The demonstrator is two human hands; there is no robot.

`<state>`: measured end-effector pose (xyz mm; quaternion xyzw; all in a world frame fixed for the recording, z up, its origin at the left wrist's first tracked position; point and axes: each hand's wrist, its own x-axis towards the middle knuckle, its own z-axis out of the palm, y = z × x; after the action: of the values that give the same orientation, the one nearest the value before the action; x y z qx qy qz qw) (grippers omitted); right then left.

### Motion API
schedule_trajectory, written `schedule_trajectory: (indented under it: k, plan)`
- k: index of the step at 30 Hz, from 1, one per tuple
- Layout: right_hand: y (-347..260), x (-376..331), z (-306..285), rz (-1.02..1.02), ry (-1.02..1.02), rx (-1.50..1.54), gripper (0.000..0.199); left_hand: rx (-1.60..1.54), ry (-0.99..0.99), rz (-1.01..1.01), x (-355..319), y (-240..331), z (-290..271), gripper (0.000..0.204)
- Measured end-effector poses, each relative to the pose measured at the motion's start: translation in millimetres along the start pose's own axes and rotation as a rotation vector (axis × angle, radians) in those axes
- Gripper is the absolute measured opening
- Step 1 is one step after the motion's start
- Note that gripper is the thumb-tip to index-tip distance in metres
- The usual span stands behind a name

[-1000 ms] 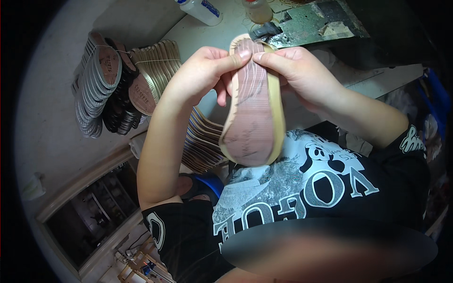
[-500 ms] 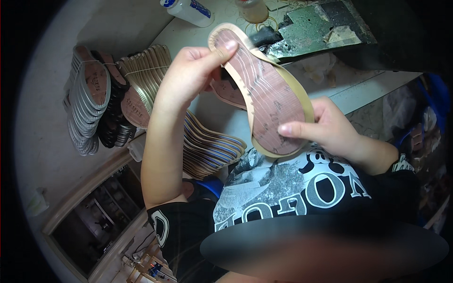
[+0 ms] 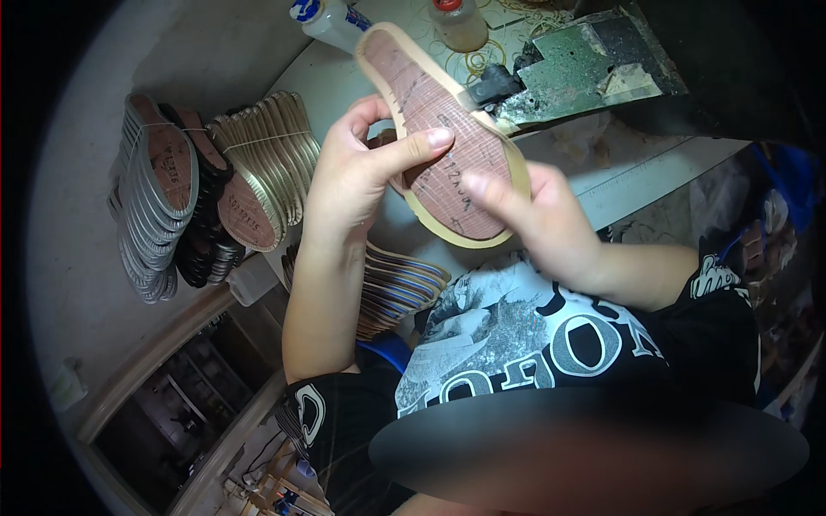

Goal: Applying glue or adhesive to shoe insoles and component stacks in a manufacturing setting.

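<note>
A shoe insole (image 3: 434, 112) with a reddish-brown, line-marked face and a pale beige edging is tilted up between my two hands. My left hand (image 3: 366, 163) grips it along the left edge, its thumb lying across the middle of the face and its fingers behind. At the wider lower end, my right hand (image 3: 533, 206) clasps the right edge, thumb pressed on the face. Along that right side the rim strip looks yellowish and stands a little away from the face. The fingers behind the insole are mostly hidden.
Bundled insoles stand at the left: silver-edged (image 3: 159, 198), black-edged (image 3: 206, 249) and gold-edged (image 3: 271, 155). A striped stack (image 3: 400, 288) sits below my left forearm. Beyond are a white bottle (image 3: 331, 24), a red-capped jar (image 3: 459, 26) and a green machine plate (image 3: 576, 64) on the table (image 3: 654, 172).
The insole has moved up and left. My left thumb has slid from its narrow end to the middle; my right hand has shifted up and left with the wide end.
</note>
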<state>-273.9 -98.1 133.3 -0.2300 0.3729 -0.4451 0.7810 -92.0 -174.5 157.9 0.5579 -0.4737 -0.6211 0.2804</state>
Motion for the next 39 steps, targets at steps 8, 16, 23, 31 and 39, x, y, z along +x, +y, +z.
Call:
schedule_trajectory:
  k: [8, 16, 23, 31, 39]
  plan:
    - [-3.5, -5.0, -1.2, 0.183, -0.119, 0.042, 0.030, 0.161, 0.143, 0.183, 11.7, 9.1, 1.0, 0.067]
    - [-11.5, -1.5, 5.2, 0.107, -0.089, 0.060, 0.035, 0.447, -0.515, 0.035, 57.3, 48.9, -24.4, 0.049]
    - [-21.3, -2.5, 3.8, 0.139, -0.063, 0.095, 0.039, 0.416, -0.317, 0.083, 36.2, 39.2, -23.1, 0.038]
    - [-25.5, 6.6, 1.6, 0.180, -0.064, 0.043, 0.041, 0.380, -0.060, -0.013, -1.9, 17.1, -25.1, 0.038]
    - [-14.3, 31.9, -6.1, 0.162, -0.075, -0.107, 0.035, 0.279, -0.109, -0.085, -16.1, 5.3, -20.0, 0.034]
